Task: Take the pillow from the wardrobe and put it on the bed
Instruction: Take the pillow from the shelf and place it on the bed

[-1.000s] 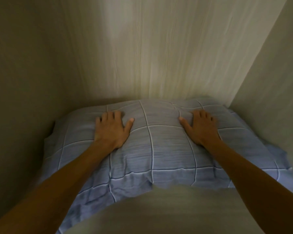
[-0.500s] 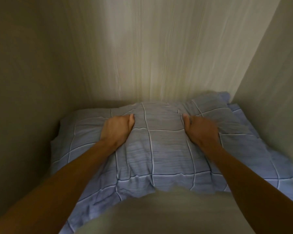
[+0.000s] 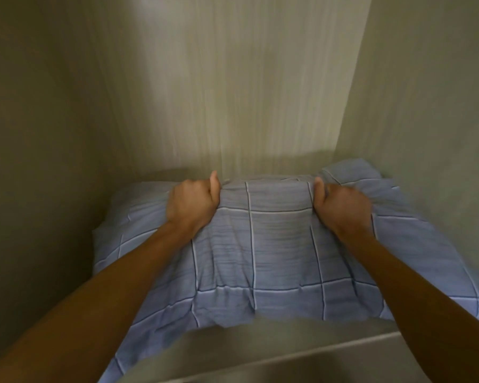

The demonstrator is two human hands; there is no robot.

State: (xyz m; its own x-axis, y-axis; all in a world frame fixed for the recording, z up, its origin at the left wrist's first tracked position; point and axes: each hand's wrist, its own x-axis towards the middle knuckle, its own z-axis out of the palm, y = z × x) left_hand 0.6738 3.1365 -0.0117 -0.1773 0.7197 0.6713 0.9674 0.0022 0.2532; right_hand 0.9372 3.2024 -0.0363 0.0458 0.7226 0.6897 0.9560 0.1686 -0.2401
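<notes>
my left hand point(image 3: 190, 204) grip clenched on blue checked pillow point(image 3: 277, 244) mid-frame, my right hand point(image 3: 340, 207) grip clenched on it too, pillow inside wardrobe point(image 3: 233, 78), on its shelf point(image 3: 302, 352)

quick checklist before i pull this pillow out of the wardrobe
1. Left hand closed on the pillow: ok.
2. Right hand closed on it: ok.
3. Hands apart, one on each side of the middle: ok.
4. Nothing lying on top of the pillow: ok.
5. Pillow free of the wardrobe side walls: cannot tell, its right end lies close to the wall.
6. Way to the bed: cannot tell, out of view.
</notes>
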